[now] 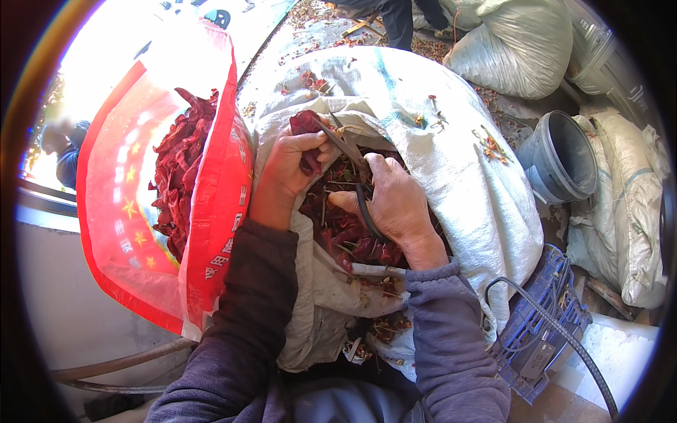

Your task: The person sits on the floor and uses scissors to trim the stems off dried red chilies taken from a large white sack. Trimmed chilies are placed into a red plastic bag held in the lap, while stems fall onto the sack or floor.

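My left hand (285,158) pinches a dark red dried chili pepper (305,122) above the mouth of a white woven sack (486,201). In my right hand (399,203) is a pair of scissors (342,144) with black handles. Their blades reach up to the pepper beside a pale stem at my left fingertips; whether they touch the stem I cannot tell. Below both hands, the sack's opening shows more dried chili peppers (365,246) with stems, partly covered by my right hand. To the left, a red printed bag (100,211) holds a heap of dried red peppers (182,164).
On the right stand a grey bucket (534,153) and a blue plastic crate (550,275) with a black cable (574,338). Filled woven sacks (513,53) lie behind. A person's legs (398,24) show at the top, another person (71,153) at far left. Stem scraps (492,145) litter the white sack.
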`<state>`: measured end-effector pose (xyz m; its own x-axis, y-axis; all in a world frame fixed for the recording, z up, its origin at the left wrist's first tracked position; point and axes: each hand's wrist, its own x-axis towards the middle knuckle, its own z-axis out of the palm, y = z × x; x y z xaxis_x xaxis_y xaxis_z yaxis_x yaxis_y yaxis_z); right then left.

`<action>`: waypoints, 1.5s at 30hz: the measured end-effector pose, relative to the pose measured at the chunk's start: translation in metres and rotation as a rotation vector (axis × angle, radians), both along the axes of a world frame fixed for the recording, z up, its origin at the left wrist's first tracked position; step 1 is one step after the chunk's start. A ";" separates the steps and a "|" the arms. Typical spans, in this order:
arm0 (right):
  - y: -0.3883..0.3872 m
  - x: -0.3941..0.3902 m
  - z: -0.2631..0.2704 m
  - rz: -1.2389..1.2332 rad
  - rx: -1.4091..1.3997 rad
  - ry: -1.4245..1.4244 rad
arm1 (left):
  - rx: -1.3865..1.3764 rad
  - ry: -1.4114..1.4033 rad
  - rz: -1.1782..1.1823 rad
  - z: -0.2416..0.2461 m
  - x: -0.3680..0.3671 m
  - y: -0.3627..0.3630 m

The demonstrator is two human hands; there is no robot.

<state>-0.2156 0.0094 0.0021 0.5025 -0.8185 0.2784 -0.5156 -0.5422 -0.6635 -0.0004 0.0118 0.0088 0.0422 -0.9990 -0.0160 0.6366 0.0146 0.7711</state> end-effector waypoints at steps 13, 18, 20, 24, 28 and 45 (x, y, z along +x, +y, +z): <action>-0.001 0.002 -0.002 -0.011 -0.155 0.023 | 0.007 0.123 -0.052 -0.007 0.003 -0.001; 0.002 0.008 -0.006 -0.040 -0.163 -0.005 | 0.000 0.106 -0.056 -0.007 0.004 -0.002; 0.002 0.009 -0.006 -0.050 -0.178 0.002 | -0.020 0.092 -0.065 -0.007 0.004 -0.002; 0.003 0.011 -0.009 -0.068 -0.251 0.076 | -0.018 0.103 -0.035 -0.007 0.004 -0.002; 0.002 0.012 -0.015 -0.081 -0.275 0.067 | 0.023 0.102 -0.011 -0.005 0.003 -0.003; -0.009 0.018 -0.023 -0.129 0.328 -0.498 | -0.092 0.357 -0.114 -0.009 -0.003 -0.005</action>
